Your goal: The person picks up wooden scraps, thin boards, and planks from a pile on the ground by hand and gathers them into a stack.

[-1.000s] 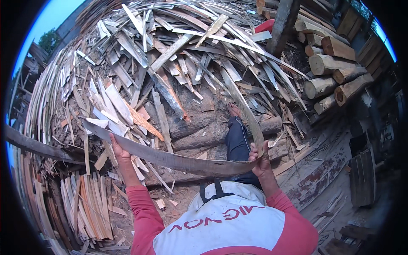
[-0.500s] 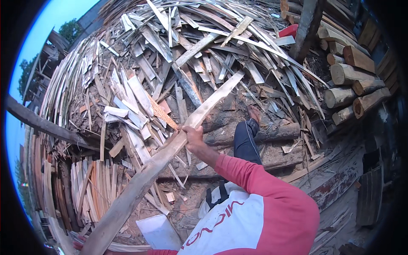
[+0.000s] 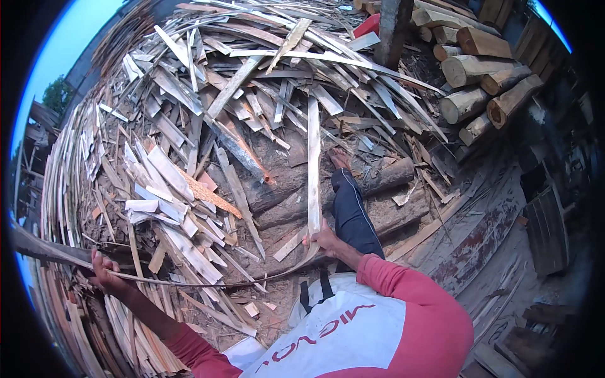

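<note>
Both my hands hold one long, thin wooden slab (image 3: 314, 170). My right hand (image 3: 324, 239) is closed around its middle, over my dark trouser leg. From there the pale face of the slab runs away from me toward the woodpile. Its other part shows edge-on as a narrow, bent dark line sweeping left. At that end my left hand (image 3: 108, 274) is raised with its fingers curled on the slab, next to a dark wooden beam (image 3: 50, 252). My left arm is stretched out, and my right elbow is bent.
A large heap of split wood strips (image 3: 246, 82) covers the ground ahead. Round logs (image 3: 372, 179) lie across the ground by my bare foot (image 3: 339, 157). Cut logs (image 3: 469, 69) are stacked at far right near an upright post (image 3: 394, 38). More slats (image 3: 135, 321) stand at lower left.
The slab has swung from a diagonal to pointing straight ahead, its near part now edge-on. My left hand has risen from the lower edge to the left. My right hand has moved right and nearer me.
</note>
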`<state>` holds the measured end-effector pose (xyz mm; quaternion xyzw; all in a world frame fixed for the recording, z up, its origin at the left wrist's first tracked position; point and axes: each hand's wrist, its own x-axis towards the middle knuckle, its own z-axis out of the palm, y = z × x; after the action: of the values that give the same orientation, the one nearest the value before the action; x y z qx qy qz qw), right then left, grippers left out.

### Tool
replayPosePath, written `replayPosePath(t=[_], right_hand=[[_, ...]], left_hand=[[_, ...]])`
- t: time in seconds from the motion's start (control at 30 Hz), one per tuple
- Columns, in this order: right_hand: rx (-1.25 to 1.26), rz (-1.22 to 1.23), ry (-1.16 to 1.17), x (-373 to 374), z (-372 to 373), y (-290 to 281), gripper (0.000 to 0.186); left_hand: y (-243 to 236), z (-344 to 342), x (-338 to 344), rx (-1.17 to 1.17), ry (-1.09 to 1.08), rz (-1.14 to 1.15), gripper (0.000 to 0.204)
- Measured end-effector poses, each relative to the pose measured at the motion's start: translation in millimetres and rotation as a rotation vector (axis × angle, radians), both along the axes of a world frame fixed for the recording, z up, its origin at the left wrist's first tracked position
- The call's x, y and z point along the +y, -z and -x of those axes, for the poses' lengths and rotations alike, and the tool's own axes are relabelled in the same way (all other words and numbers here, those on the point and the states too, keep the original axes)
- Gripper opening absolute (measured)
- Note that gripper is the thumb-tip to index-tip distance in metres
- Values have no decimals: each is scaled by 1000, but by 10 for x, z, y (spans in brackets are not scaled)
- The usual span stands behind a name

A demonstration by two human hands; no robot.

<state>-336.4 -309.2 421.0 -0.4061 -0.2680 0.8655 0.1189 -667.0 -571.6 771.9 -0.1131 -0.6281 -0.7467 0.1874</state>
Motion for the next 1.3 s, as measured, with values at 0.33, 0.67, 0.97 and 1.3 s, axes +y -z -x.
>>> replayPosePath(t=[0.33,0.67,0.97,1.3], right_hand=[[-118,-53,-185,341,-1477,-606,70],[-254,-376,-111,-84,-1142,-541,58],[-39,202,-178,-47,-950,-582,60],[-81,-342,-91,-26,-528,-459,48]], left_hand=[[2241,809,3308,-372,360,457,114],[3305,-2167,2885,-1093,1053,781,104],[3214,-2571,2143,-1162,1123,841,57],[3074,-2223,1906,-1275,1330,635,32]])
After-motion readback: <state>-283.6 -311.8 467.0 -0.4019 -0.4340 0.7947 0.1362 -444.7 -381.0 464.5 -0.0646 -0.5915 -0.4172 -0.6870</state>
